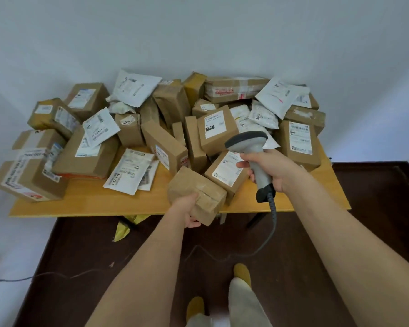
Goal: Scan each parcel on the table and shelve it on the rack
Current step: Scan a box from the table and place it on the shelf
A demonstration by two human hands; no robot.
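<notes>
Head view showed our left hand (pixel 189 212) gripping a small brown box (pixel 197 194) from below, thumb over its near edge, holding it just off the front edge of the bench (pixel 85 204). Our right hand (pixel 270 169) was wrapped round the handle of the scanner (pixel 250 152), its head pointing away from us, over the pile and not at the box. The cable (pixel 270 223) hung from the handle and trailed across the dark floor (pixel 340 232) past our feet.

The face of the box turned toward us was plain tape and cardboard; we could see no label on it, so we judged the scan had not yet been made and the box would need turning first.

Behind the hands, the bench carried a crowded heap of parcels (pixel 165 123), brown cartons and white mailers leaning on each other, some overhanging the left edge. A labelled carton (pixel 226 173) sat just beside the held box. No rack was in view.

Risks, as we judged them: with the label hidden, the scanner could read the neighbouring carton's label instead; turning the box one-handed could let it slip to the floor; pulling it clear could shift cartons leaning nearby; and the loose cable by our feet could catch when we stepped toward the rack.
</notes>
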